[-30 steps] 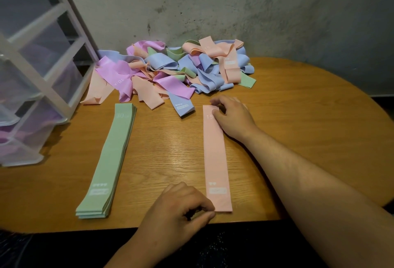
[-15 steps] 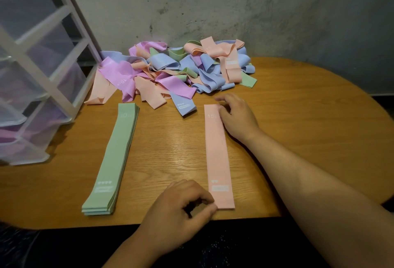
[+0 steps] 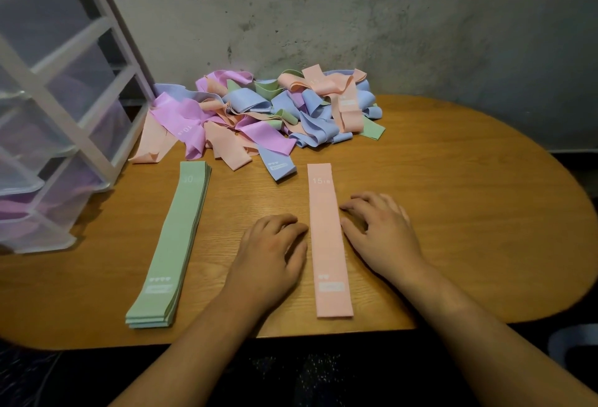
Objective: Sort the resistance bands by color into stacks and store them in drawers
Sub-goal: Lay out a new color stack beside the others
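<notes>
Obs., head view. Two hands in view, both palm down on the wooden table (image 3: pixel 469 212), neither holding anything.

Your left hand (image 3: pixel 271 254) lies just left of the single peach band (image 3: pixel 326 238). Its fingers are close together and lightly bent, with the tips at the band's left edge. Your right hand (image 3: pixel 382 232) lies just right of the same band. Its fingers are a little spread and relaxed, and the thumb tip meets the right edge.

Peach band: count 1. It lies flat and straight, running from the near table edge toward the wall, "15" printed at the far end and a white label at the near end.

Green stack (image 3: pixel 171 245): count 1, lying flat left of your left hand and apart from it, slightly angled. The near end shows what looks like four layers, though the edges blur, so treat that count as approximate.

Unsorted pile (image 3: pixel 259 115): count 1, against the wall at the far side of the table. Four colours are visible in it: pink, peach, blue and green. The bands are tangled and overlap, so I cannot count them individually. One blue band (image 3: pixel 280 168) pokes out at the pile's near edge, between the green stack and the peach band.

Drawer unit (image 3: pixel 64 99): count 1, on the left of the table, with a white frame and translucent drawers. The lower drawers show a purple tint inside.
</notes>
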